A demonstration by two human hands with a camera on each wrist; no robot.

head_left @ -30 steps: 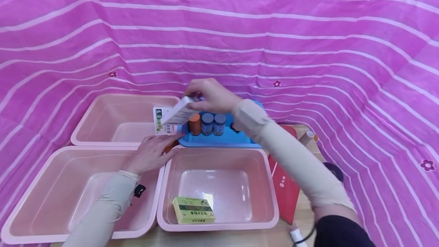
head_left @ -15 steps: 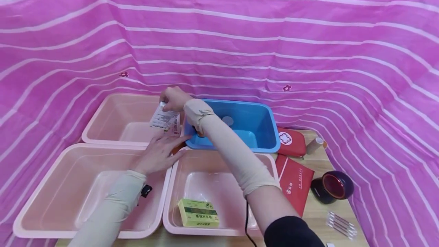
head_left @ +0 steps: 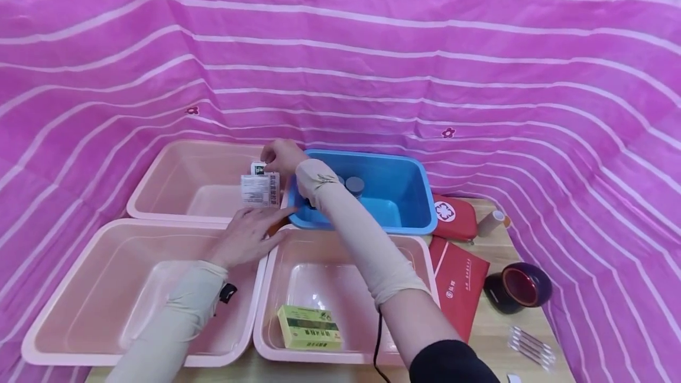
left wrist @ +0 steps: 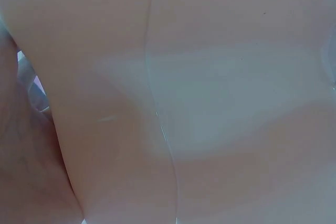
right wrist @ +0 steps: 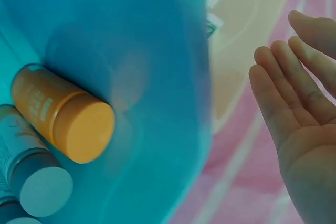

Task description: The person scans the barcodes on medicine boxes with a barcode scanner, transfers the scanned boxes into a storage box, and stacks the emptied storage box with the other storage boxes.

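My right hand (head_left: 283, 156) hovers over the right end of the back pink bin (head_left: 139, 197). In the right wrist view its fingers (right wrist: 286, 85) are loosely extended, with nothing in them. Just below the hand, white medicine boxes (head_left: 255, 190) stand against that bin's right wall, one showing small print. My left hand (head_left: 246, 236) rests with fingers spread where the bin rims meet, over a small orange-brown thing (head_left: 275, 228). The blue bin (right wrist: 152, 3) holds an orange bottle (right wrist: 84, 124) and grey-lidded bottles (right wrist: 44, 190).
A yellow-green medicine box (head_left: 310, 328) lies in the front right pink bin (head_left: 425, 253). To its right are a red folder (head_left: 460, 285), a red first-aid pouch (head_left: 454, 217), a dark round device (head_left: 518, 288) and a pack of swabs (head_left: 531, 347). A black cable hangs by the right arm.
My right hand has carried a white box left from over the blue bin, lowered it among the boxes in the back pink bin and let it go. The left hand stays at the rims.
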